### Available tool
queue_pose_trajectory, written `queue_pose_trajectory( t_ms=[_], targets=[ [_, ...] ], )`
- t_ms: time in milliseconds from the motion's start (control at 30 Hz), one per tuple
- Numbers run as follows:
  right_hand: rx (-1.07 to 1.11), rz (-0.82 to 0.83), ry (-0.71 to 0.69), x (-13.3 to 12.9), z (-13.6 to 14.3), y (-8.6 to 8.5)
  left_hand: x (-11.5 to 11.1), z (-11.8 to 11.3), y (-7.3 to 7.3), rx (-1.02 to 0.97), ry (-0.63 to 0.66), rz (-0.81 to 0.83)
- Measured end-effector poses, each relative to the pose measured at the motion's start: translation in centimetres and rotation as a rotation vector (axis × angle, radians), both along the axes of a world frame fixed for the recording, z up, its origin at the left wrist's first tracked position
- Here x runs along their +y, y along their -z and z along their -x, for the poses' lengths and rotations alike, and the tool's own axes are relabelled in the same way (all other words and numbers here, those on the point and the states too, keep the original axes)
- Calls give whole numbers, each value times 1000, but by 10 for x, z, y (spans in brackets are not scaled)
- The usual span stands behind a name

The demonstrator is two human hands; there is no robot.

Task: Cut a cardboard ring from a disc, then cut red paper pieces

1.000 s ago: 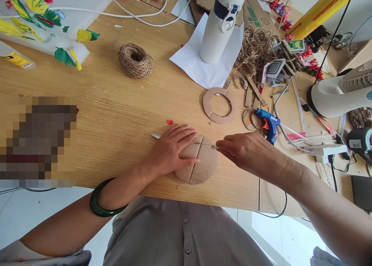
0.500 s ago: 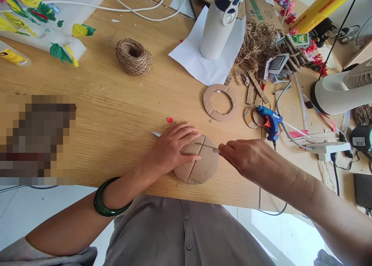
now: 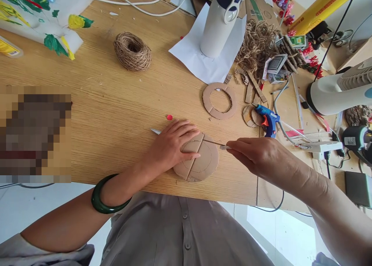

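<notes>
A round cardboard disc [image 3: 207, 163] lies near the table's front edge, with a crease across it and a circle drawn inside its rim. My left hand [image 3: 176, 144] rests flat on its left part, fingers stretched and thumb apart, pressing it against the table. From under that hand a pointed metal tip [image 3: 155, 131] sticks out to the left; the rest is hidden. My right hand [image 3: 247, 151] is closed just right of the disc, pinching a long thin dark tool [image 3: 213, 142] whose kind I cannot make out. It reaches over the disc's upper right edge.
A cardboard ring [image 3: 207, 99] lies beyond the disc, and a blue glue gun [image 3: 269, 120] to its right. Further back are a twine ball [image 3: 132, 52], a white bottle [image 3: 216, 29] on paper [image 3: 186, 49], and loose twine [image 3: 255, 43]. A power strip [image 3: 322, 146] sits at right.
My right hand has drawn a little to the right, away from the disc, and the thin tool has moved with it. My left hand stays on the disc.
</notes>
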State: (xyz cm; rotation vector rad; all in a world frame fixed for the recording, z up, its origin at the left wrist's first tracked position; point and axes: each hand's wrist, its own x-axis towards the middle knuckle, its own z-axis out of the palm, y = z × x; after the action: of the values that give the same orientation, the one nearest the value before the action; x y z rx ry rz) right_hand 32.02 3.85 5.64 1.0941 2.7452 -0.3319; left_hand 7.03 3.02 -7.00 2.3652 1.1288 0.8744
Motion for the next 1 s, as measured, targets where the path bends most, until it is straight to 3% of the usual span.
queue_pose_trajectory(
  t_ms=[1000],
  targets=[
    [-17,31,-17,3,0,3,0,0,1,-2,-12,-4]
  ],
)
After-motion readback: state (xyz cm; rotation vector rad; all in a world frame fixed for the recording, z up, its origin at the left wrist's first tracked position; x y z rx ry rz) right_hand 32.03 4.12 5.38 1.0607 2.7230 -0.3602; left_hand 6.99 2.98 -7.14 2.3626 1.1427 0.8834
